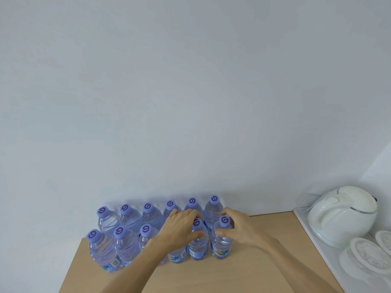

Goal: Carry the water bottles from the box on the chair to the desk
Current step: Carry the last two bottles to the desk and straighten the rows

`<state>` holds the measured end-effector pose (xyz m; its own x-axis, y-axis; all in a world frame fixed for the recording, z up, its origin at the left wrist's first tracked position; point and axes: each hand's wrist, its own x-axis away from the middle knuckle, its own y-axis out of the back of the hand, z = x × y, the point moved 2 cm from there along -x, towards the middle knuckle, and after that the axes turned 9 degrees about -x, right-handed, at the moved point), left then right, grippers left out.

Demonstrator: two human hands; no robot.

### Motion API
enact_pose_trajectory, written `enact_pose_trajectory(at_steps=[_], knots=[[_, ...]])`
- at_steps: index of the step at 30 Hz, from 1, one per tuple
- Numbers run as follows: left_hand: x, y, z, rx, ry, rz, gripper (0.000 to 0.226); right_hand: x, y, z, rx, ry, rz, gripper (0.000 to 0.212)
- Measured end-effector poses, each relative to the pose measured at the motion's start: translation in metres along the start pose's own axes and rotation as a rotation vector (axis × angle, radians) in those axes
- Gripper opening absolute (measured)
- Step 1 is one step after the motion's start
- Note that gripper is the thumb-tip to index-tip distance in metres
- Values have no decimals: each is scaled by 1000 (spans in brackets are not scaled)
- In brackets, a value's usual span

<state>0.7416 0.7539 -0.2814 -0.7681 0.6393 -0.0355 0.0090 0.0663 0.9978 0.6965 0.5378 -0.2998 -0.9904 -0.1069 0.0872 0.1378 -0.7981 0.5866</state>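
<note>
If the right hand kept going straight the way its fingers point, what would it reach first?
The right hand already grips the front-row bottle at its neck. Pushing on, leftward and slightly back, it would probably meet the neighbouring bottle held by the left hand; depth is unclear.

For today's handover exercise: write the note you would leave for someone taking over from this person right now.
Left hand grips a front-row bottle; right hand grips the end bottle beside it. Both stand upright on the desk.
Done: two rows of bottles stand by the wall, six in the back row.
Left: release both. The box and chair are out of view, so check for remaining bottles.
</note>
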Motion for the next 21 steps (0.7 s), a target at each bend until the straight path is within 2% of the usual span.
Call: enact_pose_trajectory(at_steps=[6, 13, 16, 18, 21], knots=[[0, -1, 1, 69, 42, 1, 38, 4, -3, 12, 9, 53, -7, 26], [6, 6, 2, 96, 58, 15, 41, 3, -2, 13, -13, -10, 26, 31], [16, 16, 11, 192, 78, -35, 43, -3, 3, 15, 10, -37, 65, 41], [28, 25, 22, 260, 121, -107, 37, -10, 7, 20, 81, -36, 61, 51], [51, 35, 44, 333, 239, -199, 23, -21, 8, 27, 364, 37, 30, 55]])
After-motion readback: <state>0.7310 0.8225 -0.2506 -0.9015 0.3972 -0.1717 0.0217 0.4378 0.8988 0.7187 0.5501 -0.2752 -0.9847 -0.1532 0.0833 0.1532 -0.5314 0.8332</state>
